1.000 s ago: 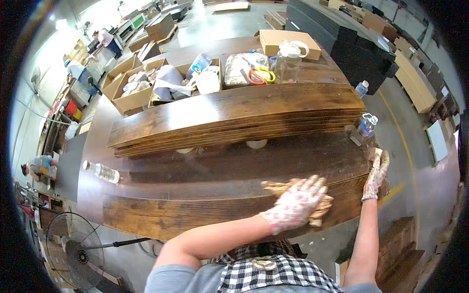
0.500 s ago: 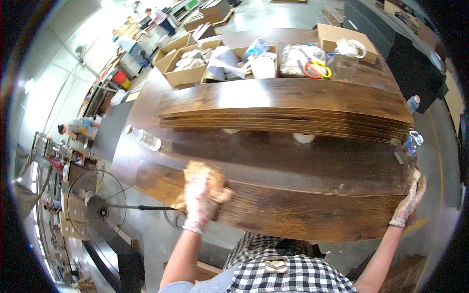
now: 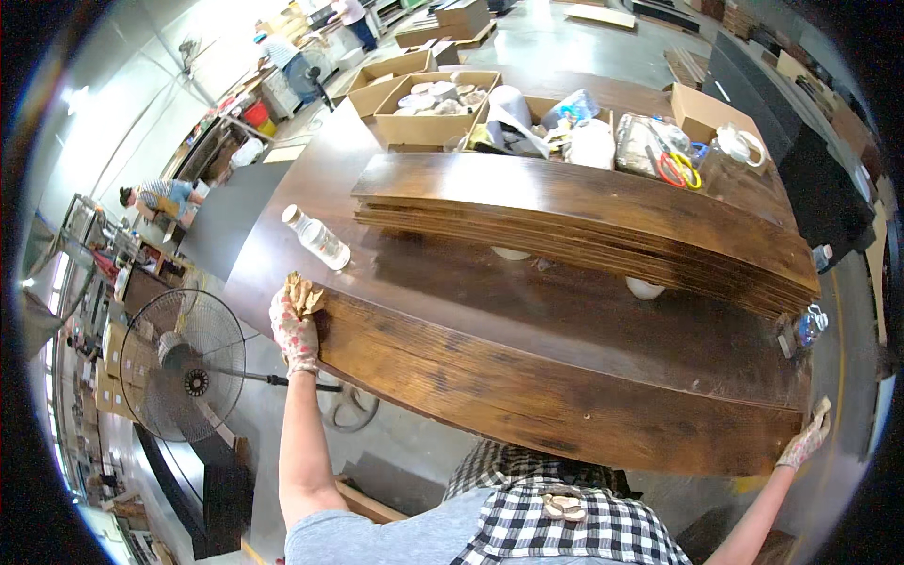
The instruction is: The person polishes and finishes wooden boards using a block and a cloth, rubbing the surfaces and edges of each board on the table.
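Apparently left hand point(image 3: 295, 331) presses rag point(image 3: 305, 295) at plank point(image 3: 565, 395) end.

Open brown cardboard boxes point(image 3: 426, 105), rectangular, stand along the far table edge, well beyond the left hand point(image 3: 295, 331). Another brown carton point(image 3: 708, 115) sits far ahead of the right hand point(image 3: 802, 443). A clear plastic bottle point(image 3: 317, 238) with pale label lies just beyond the left hand.

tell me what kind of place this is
Probably a woodworking or finishing workshop in a large factory hall. Long dark boards lie stacked on a big worktable, open cartons of supplies stand at its back, and a floor fan stands on the concrete.
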`<act>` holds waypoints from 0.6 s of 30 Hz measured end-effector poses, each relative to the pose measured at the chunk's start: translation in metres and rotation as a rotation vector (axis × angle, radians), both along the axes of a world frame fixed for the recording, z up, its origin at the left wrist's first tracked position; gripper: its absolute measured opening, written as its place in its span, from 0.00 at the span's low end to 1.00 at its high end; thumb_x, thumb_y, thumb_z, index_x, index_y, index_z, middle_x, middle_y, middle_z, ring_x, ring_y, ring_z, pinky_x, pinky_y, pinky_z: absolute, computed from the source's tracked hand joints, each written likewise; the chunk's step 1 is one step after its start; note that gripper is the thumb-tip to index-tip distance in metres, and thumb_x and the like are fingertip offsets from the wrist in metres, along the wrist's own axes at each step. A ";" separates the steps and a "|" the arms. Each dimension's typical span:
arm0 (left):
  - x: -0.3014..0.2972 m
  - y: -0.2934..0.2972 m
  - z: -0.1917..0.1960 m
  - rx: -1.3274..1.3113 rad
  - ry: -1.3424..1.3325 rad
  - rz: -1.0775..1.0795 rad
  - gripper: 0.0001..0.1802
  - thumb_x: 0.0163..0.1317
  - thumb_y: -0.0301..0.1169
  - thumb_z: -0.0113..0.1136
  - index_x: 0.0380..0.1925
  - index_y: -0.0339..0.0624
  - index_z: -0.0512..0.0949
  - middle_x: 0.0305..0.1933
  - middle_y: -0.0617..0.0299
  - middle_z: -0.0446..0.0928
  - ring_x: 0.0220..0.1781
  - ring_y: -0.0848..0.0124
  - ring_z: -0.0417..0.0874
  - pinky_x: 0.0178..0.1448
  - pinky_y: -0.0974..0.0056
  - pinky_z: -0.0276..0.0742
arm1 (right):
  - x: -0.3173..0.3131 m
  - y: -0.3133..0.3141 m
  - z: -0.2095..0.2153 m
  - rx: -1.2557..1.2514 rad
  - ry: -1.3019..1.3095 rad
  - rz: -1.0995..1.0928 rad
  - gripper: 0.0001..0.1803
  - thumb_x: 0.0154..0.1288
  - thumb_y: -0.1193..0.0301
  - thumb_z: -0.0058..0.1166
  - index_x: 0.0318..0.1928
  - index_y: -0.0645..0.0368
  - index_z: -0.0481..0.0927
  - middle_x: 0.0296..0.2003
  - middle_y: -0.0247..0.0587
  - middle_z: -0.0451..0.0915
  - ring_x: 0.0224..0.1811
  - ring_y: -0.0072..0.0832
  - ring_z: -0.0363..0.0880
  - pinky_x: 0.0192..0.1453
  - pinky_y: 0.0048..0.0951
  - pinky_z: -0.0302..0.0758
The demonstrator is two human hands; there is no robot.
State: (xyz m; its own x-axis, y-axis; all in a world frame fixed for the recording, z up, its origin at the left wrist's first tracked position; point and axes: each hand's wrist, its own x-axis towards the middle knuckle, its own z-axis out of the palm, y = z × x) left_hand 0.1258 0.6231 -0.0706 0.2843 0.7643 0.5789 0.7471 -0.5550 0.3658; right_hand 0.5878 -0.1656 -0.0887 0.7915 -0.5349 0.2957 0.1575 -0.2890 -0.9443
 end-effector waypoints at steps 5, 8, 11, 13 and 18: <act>0.017 -0.081 0.004 0.023 0.073 -0.335 0.29 0.45 0.37 0.74 0.47 0.38 0.79 0.48 0.50 0.80 0.51 0.51 0.79 0.57 0.53 0.73 | 0.001 0.005 0.004 -0.048 0.039 0.034 0.29 0.70 0.53 0.52 0.62 0.60 0.73 0.61 0.42 0.73 0.64 0.33 0.69 0.70 0.36 0.62; 0.028 -0.147 0.006 0.098 0.130 -0.443 0.29 0.42 0.39 0.73 0.47 0.42 0.80 0.48 0.53 0.80 0.54 0.51 0.78 0.60 0.51 0.69 | 0.014 -0.011 -0.010 0.016 0.042 0.049 0.27 0.71 0.55 0.51 0.62 0.61 0.72 0.61 0.42 0.73 0.63 0.34 0.70 0.70 0.36 0.62; 0.026 -0.201 0.008 -0.021 0.229 -0.634 0.27 0.39 0.36 0.70 0.45 0.45 0.81 0.50 0.57 0.79 0.51 0.55 0.79 0.59 0.51 0.69 | 0.020 -0.027 -0.023 -0.003 0.009 0.057 0.27 0.72 0.56 0.49 0.62 0.61 0.72 0.61 0.42 0.73 0.63 0.34 0.70 0.69 0.36 0.62; 0.026 -0.217 0.016 -0.065 0.261 -0.691 0.26 0.38 0.36 0.69 0.44 0.46 0.82 0.51 0.58 0.79 0.49 0.58 0.79 0.57 0.53 0.70 | 0.025 -0.039 -0.027 -0.062 -0.005 0.070 0.26 0.73 0.56 0.48 0.62 0.61 0.72 0.61 0.42 0.73 0.64 0.34 0.70 0.70 0.36 0.62; 0.024 -0.239 0.033 -0.128 0.325 -0.801 0.25 0.45 0.34 0.63 0.48 0.48 0.80 0.57 0.62 0.78 0.50 0.60 0.79 0.54 0.56 0.73 | 0.005 0.005 0.000 -0.131 0.070 0.002 0.26 0.74 0.58 0.46 0.63 0.63 0.71 0.62 0.43 0.72 0.65 0.33 0.69 0.72 0.36 0.60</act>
State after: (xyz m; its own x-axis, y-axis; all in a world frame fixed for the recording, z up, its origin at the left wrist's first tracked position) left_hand 0.1498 0.3842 -0.0378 0.8999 0.3174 0.2992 0.2279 -0.9270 0.2978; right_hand 0.5927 -0.1603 -0.0888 0.8133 -0.4940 0.3074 0.0936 -0.4104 -0.9071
